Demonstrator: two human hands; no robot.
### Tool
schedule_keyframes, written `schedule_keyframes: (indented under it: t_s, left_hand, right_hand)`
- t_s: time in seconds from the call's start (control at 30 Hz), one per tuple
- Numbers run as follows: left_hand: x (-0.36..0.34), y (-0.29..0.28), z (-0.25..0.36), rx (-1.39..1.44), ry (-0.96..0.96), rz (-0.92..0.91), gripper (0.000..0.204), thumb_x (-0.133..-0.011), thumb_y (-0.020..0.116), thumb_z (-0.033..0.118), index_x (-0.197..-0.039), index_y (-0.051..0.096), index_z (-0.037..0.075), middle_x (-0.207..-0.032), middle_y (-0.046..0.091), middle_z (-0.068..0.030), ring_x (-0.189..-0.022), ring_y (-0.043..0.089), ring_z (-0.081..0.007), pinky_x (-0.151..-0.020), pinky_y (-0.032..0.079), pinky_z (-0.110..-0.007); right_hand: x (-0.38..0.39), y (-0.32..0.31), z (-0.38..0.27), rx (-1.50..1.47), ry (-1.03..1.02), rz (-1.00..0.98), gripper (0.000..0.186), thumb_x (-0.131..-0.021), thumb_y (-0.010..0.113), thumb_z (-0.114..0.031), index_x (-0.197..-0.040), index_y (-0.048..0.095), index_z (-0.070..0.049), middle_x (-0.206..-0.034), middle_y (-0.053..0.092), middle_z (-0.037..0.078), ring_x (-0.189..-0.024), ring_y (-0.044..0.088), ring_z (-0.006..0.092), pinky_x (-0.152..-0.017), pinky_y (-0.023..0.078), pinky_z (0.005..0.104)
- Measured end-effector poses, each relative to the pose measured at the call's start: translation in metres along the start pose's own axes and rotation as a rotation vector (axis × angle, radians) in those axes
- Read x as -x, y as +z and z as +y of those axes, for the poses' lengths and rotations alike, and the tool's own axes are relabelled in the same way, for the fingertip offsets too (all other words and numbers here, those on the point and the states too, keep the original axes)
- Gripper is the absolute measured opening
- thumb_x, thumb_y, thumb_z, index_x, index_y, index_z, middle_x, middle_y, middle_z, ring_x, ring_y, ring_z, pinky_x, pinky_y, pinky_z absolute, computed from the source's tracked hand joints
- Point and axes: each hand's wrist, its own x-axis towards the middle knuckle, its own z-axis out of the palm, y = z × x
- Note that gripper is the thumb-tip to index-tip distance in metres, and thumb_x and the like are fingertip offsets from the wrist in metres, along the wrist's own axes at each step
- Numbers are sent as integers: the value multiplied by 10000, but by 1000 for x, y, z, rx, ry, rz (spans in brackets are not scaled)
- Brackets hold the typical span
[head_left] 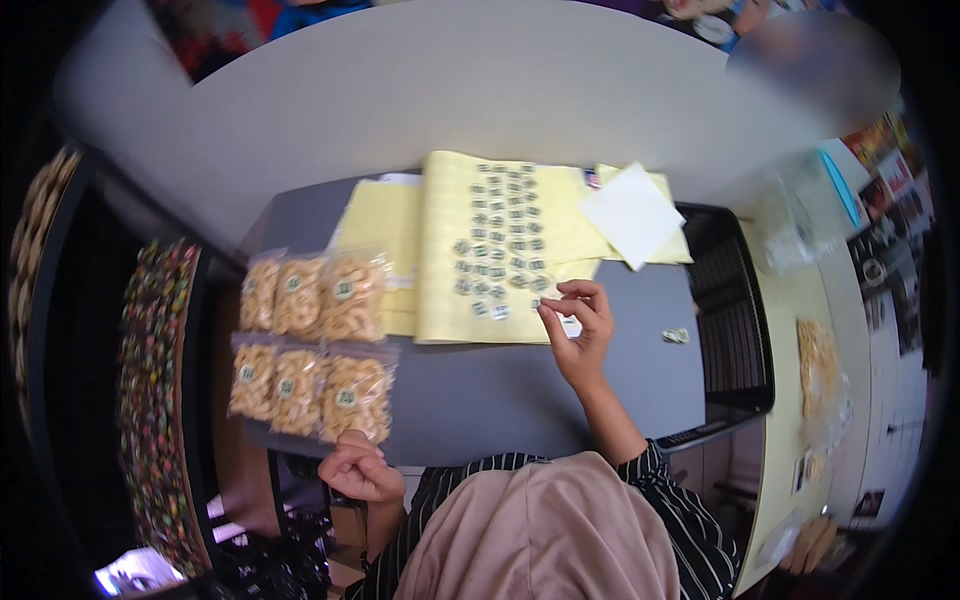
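Head view looks down on a grey table where six clear snack bags lie in two rows of three, each filled with pale golden crisps and bearing a small round green sticker. Just right of them lies a long yellow sticker sheet carrying many small dark labels in loose columns; more yellow sheets lie under and beside it, and a white paper square rests on the one at the far right.

At the sheet's lower right corner, the right hand has thumb and forefinger pressed together, pinching at a small label on the sheet's edge, the other fingers curled above it. A single loose label lies apart on the table to the right of that hand.

Near the table's close edge, the left hand is curled loosely, just below the nearest bag; whether it holds anything cannot be told.
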Motion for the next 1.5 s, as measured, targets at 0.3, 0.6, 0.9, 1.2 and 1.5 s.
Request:
schedule_keyframes:
  t_s: [0.3, 0.6, 0.9, 1.2, 1.5]
  left_hand:
    - [26, 156, 17, 281, -80, -499, 294, -814, 436, -20, -1084, 328, 22, -691, 461, -68, -583, 423, -143, -547, 381, -258]
    - [93, 298, 27, 152, -311, -850, 571, -689, 648, -24, -1176, 353, 12, -969, 508, -128, -644, 509, -112, -540, 382, -213]
    - [108, 316, 19, -39, -433, -812, 442, -699, 605, -35, -1104, 431, -3, -947, 514, -123, -598, 499, -101, -482, 353, -202]
    - [106, 315, 26, -190, -478, -864, 338, -726, 562, -49, -1041, 452, 9, -893, 499, -107, -598, 475, -87, -487, 344, -184]
    - [103, 320, 31, -238, -463, -884, 322, -727, 567, -52, -1027, 466, 10, -879, 505, -98, -593, 463, -79, -486, 338, -186]
  right_hand:
    - [18, -207, 68, 232, 124, 569, 215, -856, 514, -62, -653, 490, 5, -845, 473, 51, -647, 424, 77, -584, 371, 184]
    - [74, -333, 202, 53, 669, 791, 480, -687, 697, 36, -1083, 427, 28, -1093, 416, 113, -653, 565, 107, -553, 440, 183]
    - [97, -328, 395, -71, 1286, 356, 426, -762, 660, -286, -1049, 523, -3, -919, 596, 96, -703, 605, 169, -535, 474, 270]
    - [83, -267, 510, -49, 1678, 511, 608, -753, 637, -443, -1117, 489, 22, -1106, 532, 138, -911, 574, 251, -738, 477, 386]
    - [92, -262, 535, -205, 1548, 554, 422, -844, 565, -282, -1116, 485, 30, -1042, 568, 130, -849, 597, 231, -751, 473, 360]
